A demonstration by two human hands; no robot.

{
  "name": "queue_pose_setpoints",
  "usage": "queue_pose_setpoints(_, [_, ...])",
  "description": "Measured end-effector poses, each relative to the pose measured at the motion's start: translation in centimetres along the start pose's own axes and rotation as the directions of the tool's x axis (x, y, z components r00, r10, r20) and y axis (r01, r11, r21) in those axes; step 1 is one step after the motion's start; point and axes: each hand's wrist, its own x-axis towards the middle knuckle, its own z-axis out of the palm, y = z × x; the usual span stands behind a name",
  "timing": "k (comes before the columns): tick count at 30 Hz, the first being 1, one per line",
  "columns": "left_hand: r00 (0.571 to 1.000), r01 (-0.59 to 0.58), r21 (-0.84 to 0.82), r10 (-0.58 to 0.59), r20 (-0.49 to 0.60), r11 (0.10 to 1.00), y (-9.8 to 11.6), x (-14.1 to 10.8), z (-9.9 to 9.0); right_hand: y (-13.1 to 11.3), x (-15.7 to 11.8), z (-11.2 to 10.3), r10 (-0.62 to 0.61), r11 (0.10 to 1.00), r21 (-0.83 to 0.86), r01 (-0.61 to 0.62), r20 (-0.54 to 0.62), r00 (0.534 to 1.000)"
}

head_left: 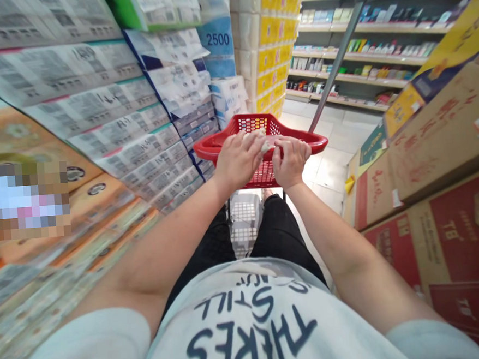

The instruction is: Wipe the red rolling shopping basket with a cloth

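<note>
A red plastic shopping cart (208,150) is right in front of my body, its mesh basket showing beyond my hands. My left hand (240,158) curls over the near rim of the cart, left of its middle. Close beside it, my right hand (291,160) wraps its fingers over the same rim. At my left fingertips, between the two hands, a small whitish crumpled thing (266,145) shows; its kind is too unclear to tell. Some fingers are hidden behind the rim.
Stacked paper packs (115,100) rise close on the left, with yellow-and-white packs (271,40) ahead. Cardboard cartons (436,127) line the right side. A slanting metal post (337,58) stands ahead right, before stocked shelves (374,55). Pale floor tiles (324,168) run between.
</note>
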Motion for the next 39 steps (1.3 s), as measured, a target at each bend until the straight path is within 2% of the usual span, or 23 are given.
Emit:
queue_pose_setpoints(2, [0.997, -0.079, -0.026, 0.08, 0.018, 0.997, -0.1, 0.1, -0.2, 0.1, -0.1, -0.1, -0.01, 1.0, -0.012, 0.01, 0.004, 1.0])
queue_pose_setpoints(3, [0.997, -0.073, -0.04, 0.074, 0.022, 0.997, -0.2, 0.3, -0.3, 0.1, -0.1, -0.2, -0.016, 1.0, -0.014, 0.016, 0.005, 1.0])
queue_pose_setpoints(6, [0.996, 0.082, -0.042, -0.081, 0.024, 0.996, -0.6, 1.2, -0.4, 0.0, 0.0, -0.3, -0.024, 1.0, -0.019, 0.024, 0.004, 1.0])
queue_pose_setpoints(8, [0.993, 0.121, -0.011, -0.121, 0.007, 0.993, -0.5, 1.7, -0.3, -0.2, 0.1, -0.3, -0.016, 1.0, -0.022, 0.016, 0.005, 1.0])
queue_pose_setpoints(11, [0.999, -0.039, 0.0, 0.039, -0.005, 0.999, 0.1, 1.9, 0.0, -0.5, 0.0, -0.4, -0.008, 1.0, -0.011, 0.008, 0.009, 1.0])
queue_pose_setpoints(13, [0.997, -0.081, -0.016, 0.081, -0.006, 0.997, 0.2, 1.7, 0.0, -0.4, -0.1, -0.4, -0.02, 1.0, -0.007, 0.02, 0.008, 1.0])
queue_pose_setpoints(17, [0.996, 0.084, -0.022, -0.084, -0.006, 0.996, -0.4, 1.5, -0.2, -0.2, -0.2, -0.5, -0.052, 0.998, -0.026, 0.052, 0.01, 0.999])
queue_pose_setpoints(21, [0.991, 0.12, -0.046, -0.117, 0.071, 0.992, -0.4, 1.7, -0.4, -1.0, 1.3, -1.2, 0.047, 0.999, 0.012, -0.047, -0.024, 0.999])
queue_pose_setpoints(23, [0.986, 0.142, -0.094, -0.132, 0.106, 0.985, -0.2, 1.9, -0.4, -1.8, 2.6, -1.7, 0.035, 0.998, 0.056, -0.034, -0.024, 0.999])
queue_pose_setpoints(26, [0.977, 0.21, -0.202, -0.198, 0.079, 0.957, -0.4, 2.3, -0.5, -3.2, 4.1, -1.9, -0.112, 0.99, 0.098, 0.102, 0.113, 0.987])
queue_pose_setpoints(29, [0.959, 0.255, -0.26, -0.277, -0.052, 0.931, -1.6, 2.2, -0.9, -3.8, 4.3, -1.4, -0.222, 0.975, 0.091, 0.204, 0.307, 0.926])
queue_pose_setpoints(31, [0.947, 0.283, -0.207, -0.306, -0.093, 0.937, -2.6, 1.7, -1.0, -3.6, 3.9, -1.1, -0.251, 0.968, 0.077, 0.24, 0.355, 0.901])
queue_pose_setpoints(33, [0.959, 0.282, -0.079, -0.284, -0.012, 0.956, -3.3, 1.1, -1.0, -3.1, 3.3, -1.1, -0.267, 0.963, 0.081, 0.255, 0.35, 0.898])
queue_pose_setpoints(36, [0.964, 0.208, 0.094, -0.22, 0.147, 0.974, -3.4, 0.2, -0.7, -2.0, 2.9, -1.8, -0.302, 0.953, 0.121, 0.277, 0.338, 0.891])
queue_pose_setpoints(39, [0.965, 0.176, 0.151, -0.201, 0.167, 0.973, -2.8, 0.0, -0.5, -0.7, 3.1, -3.1, -0.319, 0.947, 0.136, 0.29, 0.319, 0.892])
